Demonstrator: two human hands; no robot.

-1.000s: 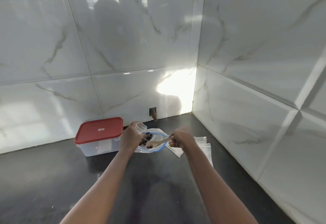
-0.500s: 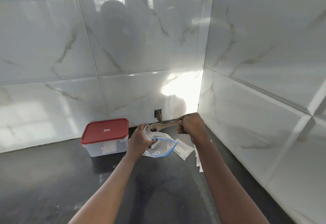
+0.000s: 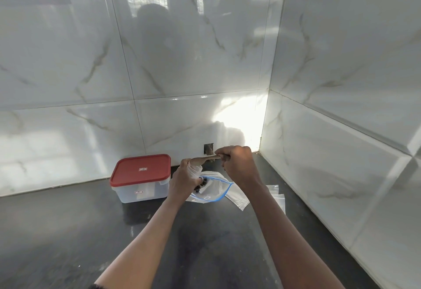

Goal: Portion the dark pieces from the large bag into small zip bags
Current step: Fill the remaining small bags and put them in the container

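From the head camera, the left hand was closed around a small clear bag and held its mouth open and up. The right hand was clenched on the handle of a wooden spoon. The spoon lay almost flat, pointing from right to left. Its bowl end sat right at the mouth of the small bag, touching it or just above it; I could not tell which. I think the next move was to tip the spoon so the pieces dropped down into the bag, so the spoon had to stay over that opening.

The large bag lay on the dark counter just under and to the right of the left hand. It was soft, clear plastic with a blue zip line along its open edge. A few dark pieces showed inside it, small and lumpy, beside the left fingers. The left hand was nearer to them than the right.

More flat, clear zip bags lay on the right, near the wall corner. A clear plastic box with a smooth red lid stood to the left, near the far wall. The walls were shiny white tiles with grey lines like marble.
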